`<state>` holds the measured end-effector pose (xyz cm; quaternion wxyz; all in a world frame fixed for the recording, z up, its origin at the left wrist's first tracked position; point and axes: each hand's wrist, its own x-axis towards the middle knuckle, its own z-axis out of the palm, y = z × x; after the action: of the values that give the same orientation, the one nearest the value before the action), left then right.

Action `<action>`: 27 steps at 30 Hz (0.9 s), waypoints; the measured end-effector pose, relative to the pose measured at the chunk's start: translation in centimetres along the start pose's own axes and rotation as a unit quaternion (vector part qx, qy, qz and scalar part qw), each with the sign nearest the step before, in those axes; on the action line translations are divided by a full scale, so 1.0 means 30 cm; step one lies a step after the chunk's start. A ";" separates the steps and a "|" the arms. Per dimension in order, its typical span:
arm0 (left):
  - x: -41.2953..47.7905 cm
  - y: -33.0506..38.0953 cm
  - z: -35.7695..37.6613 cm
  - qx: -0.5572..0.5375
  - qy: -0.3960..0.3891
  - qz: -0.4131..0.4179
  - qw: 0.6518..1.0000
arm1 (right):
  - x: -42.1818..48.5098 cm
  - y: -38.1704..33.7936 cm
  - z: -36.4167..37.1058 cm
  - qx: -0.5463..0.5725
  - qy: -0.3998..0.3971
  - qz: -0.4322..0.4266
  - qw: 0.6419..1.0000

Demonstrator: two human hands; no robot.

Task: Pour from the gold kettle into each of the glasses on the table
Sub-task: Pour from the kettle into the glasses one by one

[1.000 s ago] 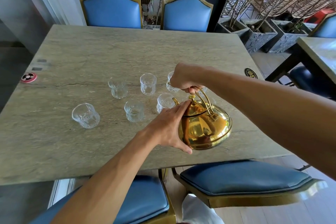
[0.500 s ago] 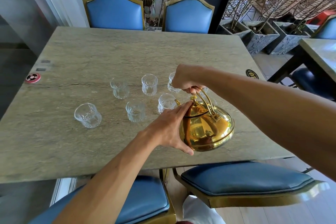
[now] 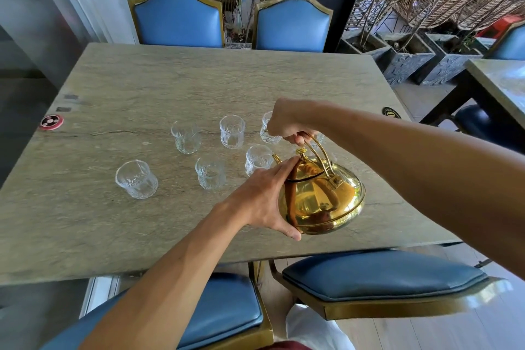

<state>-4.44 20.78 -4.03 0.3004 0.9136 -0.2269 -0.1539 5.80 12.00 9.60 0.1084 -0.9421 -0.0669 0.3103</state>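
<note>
My right hand is curled closed around the top of the arched handle of the gold kettle. My left hand lies open against the kettle's left flank, fingers extended, index tip on the lid beside the knob, thumb at the lower rim. Kettle sits tilted toward the left, near the table's near right part; I cannot tell if its base touches the surface.

The spout tip points at the nearest glass, just beside it. No stream visible; contents of this glass cannot be judged.

Other glasses, all upright and clear, none with visible liquid:
- near left glass, standing apart from the rest
- near middle glass
- far left glass
- far middle glass
- far right glass, partly hidden behind my right hand

Kettle interior is not visible, lid on
</note>
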 end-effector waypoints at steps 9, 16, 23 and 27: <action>-0.018 -0.001 -0.012 0.000 -0.001 -0.001 1.000 | -0.003 -0.016 0.001 -0.015 -0.007 -0.009 1.000; -0.019 -0.018 -0.011 -0.013 0.001 -0.009 1.000 | 0.005 -0.024 0.006 -0.015 -0.006 -0.008 1.000; -0.015 -0.015 -0.009 -0.022 0.003 -0.008 1.000 | 0.006 -0.022 0.004 -0.006 -0.007 -0.007 1.000; -0.014 -0.010 -0.009 -0.021 0.004 -0.009 1.000 | 0.007 -0.017 0.001 -0.004 -0.007 -0.005 1.000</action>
<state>-4.58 21.32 -3.95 0.3188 0.9099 -0.2139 -0.1573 5.92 12.53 9.58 0.1061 -0.9399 -0.0733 0.3161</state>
